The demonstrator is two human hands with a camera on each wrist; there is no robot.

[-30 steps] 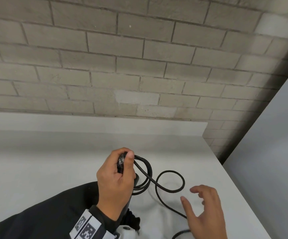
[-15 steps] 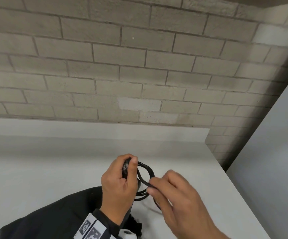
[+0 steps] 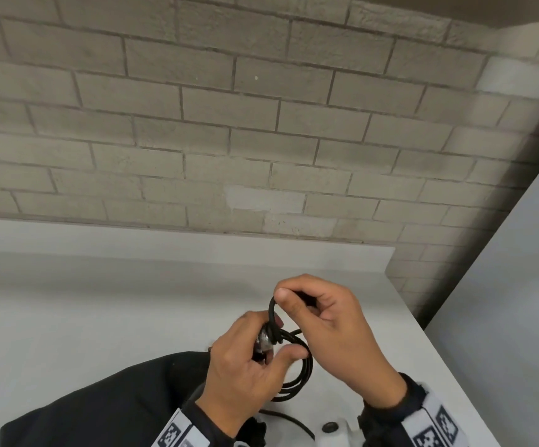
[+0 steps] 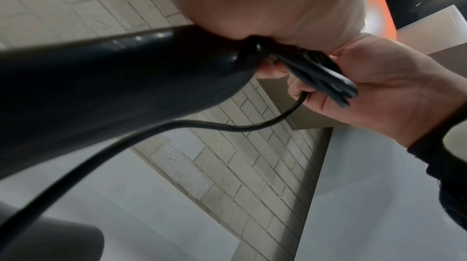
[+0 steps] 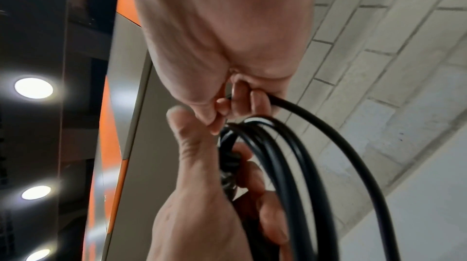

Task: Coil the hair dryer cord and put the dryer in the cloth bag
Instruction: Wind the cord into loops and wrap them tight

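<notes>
Both hands meet above the near right part of the white worktop, forearms entering from the lower edge of the head view. The left hand is raised with its back toward the camera, fingers curled round the end of the hair dryer handle and round the gathered loops of the black cord — the thumb presses across the bundle. In the left wrist view the dark handle runs away from the palm, and one free strand of cord sags beneath it toward the lower left. The right hand sits just above and to the right of the left, touching it, wrist bent and fingers tightly curled; thumb and forefinger pinch the top of one loop where it rises above the left hand. The right wrist view shows three or four turns of cord lying side by side, passing between the two hands and sweeping down to the lower right.

Each wrist wears a band with black-and-white markers over a dark sleeve. The black cloth bag lies on the worktop under the left forearm, at the lower left. A white object with a dark round button shows between the wrists — what it is cannot be told. A grey brick wall stands behind the worktop.
</notes>
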